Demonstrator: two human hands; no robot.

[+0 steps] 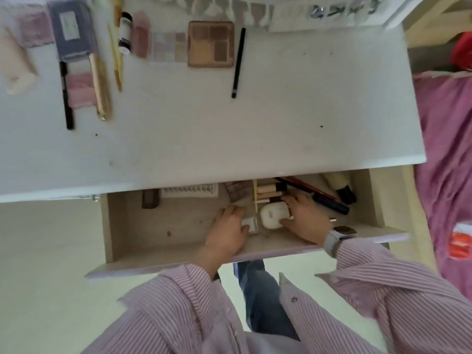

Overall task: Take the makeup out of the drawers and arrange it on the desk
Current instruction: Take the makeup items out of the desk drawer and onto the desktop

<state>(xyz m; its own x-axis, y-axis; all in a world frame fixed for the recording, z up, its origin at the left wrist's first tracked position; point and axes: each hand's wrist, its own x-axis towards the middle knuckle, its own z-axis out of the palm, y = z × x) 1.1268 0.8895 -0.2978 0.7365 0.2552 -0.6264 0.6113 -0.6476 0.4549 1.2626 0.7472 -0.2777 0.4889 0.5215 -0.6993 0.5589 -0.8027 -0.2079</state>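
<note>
White and rounded, the small plastic case lies in the open wooden drawer below the bench, gripped by the right hand curled round its right side, while the left hand pinches a small square compact just left.

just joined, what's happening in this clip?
A person is emptying an open drawer under a white desk. The right hand grips a white rounded case; the left hand holds a small square white item beside it. Brushes, a dark pencil and a lash tray remain in the drawer. A brown palette, a black pencil and other makeup already lie on the desk.
</note>
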